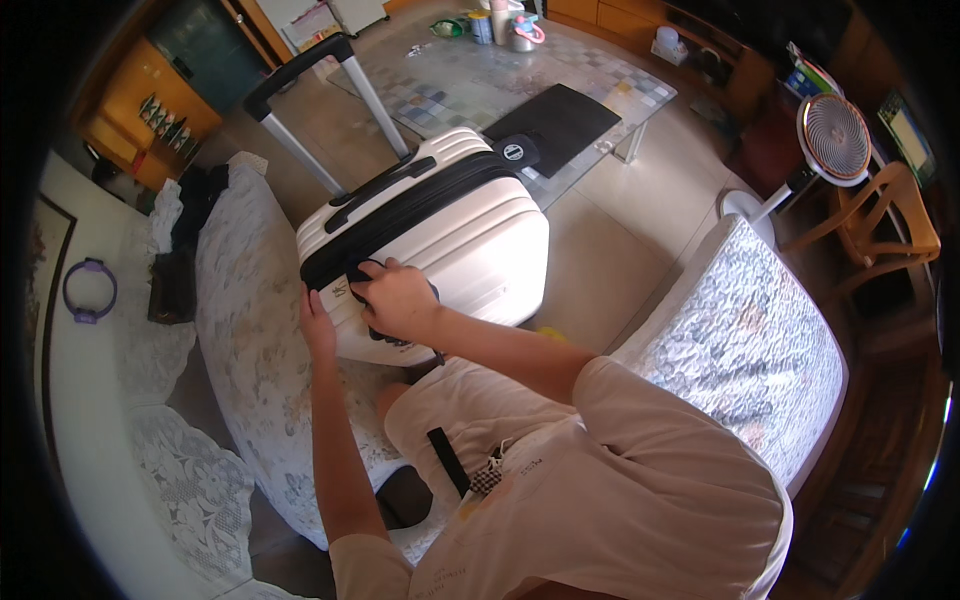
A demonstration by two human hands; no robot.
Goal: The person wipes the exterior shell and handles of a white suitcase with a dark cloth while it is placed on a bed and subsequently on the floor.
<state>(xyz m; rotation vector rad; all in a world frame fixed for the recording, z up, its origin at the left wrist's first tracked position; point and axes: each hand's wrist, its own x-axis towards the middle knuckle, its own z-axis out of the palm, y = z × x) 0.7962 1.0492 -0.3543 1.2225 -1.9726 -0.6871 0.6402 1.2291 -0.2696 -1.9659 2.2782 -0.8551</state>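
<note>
A white hard-shell suitcase (487, 255) stands before me, tilted in the view, with a black zipper band along its side. Its telescopic handle (369, 94) is pulled out, with silver rods and a black grip. Near the case's lower left corner, my left hand (319, 326) holds the edge. My right hand (401, 304) lies over the broad white face, its fingers curled on a black object (355, 271). That object is mostly hidden under the hand, so its kind cannot be told. More black parts show below the palm.
Beyond the suitcase stands a glass-topped table (450, 97) with a black mat (555, 124), a can (480, 28) and bottles. Quilted sofa covers (247, 300) lie left and right. A fan (834, 139) and a wooden chair (877, 225) stand at right.
</note>
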